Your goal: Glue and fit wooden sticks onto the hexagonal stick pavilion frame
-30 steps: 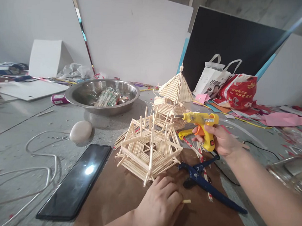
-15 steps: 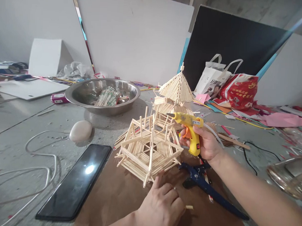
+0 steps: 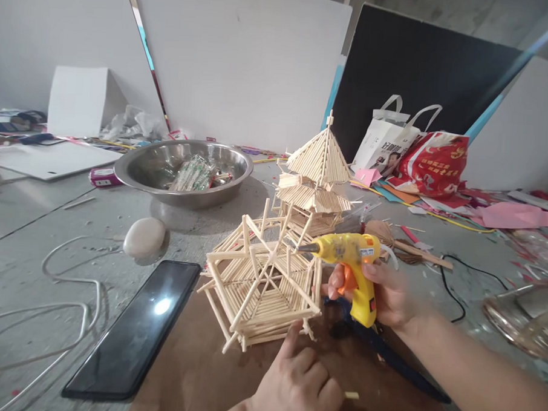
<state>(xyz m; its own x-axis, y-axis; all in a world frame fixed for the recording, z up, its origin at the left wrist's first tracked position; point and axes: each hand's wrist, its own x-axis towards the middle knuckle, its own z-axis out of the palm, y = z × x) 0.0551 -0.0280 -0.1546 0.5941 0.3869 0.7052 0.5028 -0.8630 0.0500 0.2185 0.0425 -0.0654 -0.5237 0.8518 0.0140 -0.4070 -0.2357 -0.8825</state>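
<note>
In my right hand [image 3: 388, 289] is a yellow hot glue gun [image 3: 347, 248], its fingers wrapped around the handle by the orange trigger. The nozzle points left, over the right rear side of a six-sided stick model [image 3: 270, 290]. This model is built of thin pale wooden sticks, with uprights and a raised rail. My left hand [image 3: 298, 376] is at its near right edge, index finger stretched onto the rail and the other fingers curled; the thumb is hidden. Behind stands a tiered stick pagoda [image 3: 321, 165] with a pointed roof.
A brown sheet [image 3: 190, 359] lies under the model. Blue-handled cutters [image 3: 399, 356] rest partly behind the glue gun. To the left are a phone [image 3: 132, 329], a white stone-like object [image 3: 144, 237] with cable nearby, and a steel basin [image 3: 134, 178]. A glass vessel [image 3: 523, 319] lies right.
The stick model has turned, so a different side faces me. My right hand has lowered the glue gun and brought it nearer. My left index finger stays at the model's near edge.
</note>
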